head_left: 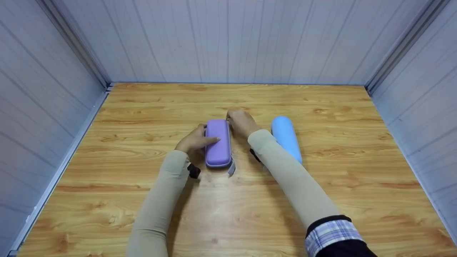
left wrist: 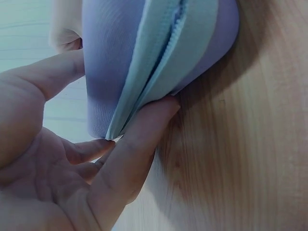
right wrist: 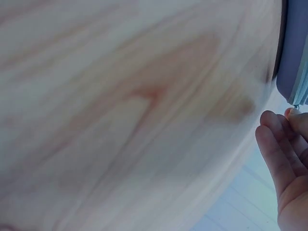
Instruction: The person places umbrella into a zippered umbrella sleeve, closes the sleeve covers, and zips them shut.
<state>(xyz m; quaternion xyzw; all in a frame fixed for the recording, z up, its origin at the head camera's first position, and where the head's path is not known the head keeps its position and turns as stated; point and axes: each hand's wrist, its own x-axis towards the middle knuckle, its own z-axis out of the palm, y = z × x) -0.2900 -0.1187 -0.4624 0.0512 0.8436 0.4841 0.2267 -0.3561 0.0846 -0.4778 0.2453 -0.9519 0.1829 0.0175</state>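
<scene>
A purple zippered case (head_left: 218, 152) lies lengthwise on the table. My left hand (head_left: 194, 140) grips it from the left, thumb across the top and fingers along the side. The left wrist view shows the pale zipper band (left wrist: 149, 72) with a narrow dark gap along it. At the far right corner of the case, my right hand (head_left: 242, 123) pinches a small zipper pull (right wrist: 296, 107) between thumb and finger. A grey strap loop (head_left: 231, 167) sticks out at the near right corner.
To the right lies a blue rounded case (head_left: 285, 137), partly covered by the right forearm in the head view. The wood-grain table (head_left: 117, 200) is bordered by pale panel walls (head_left: 228, 43) at the back and on both sides.
</scene>
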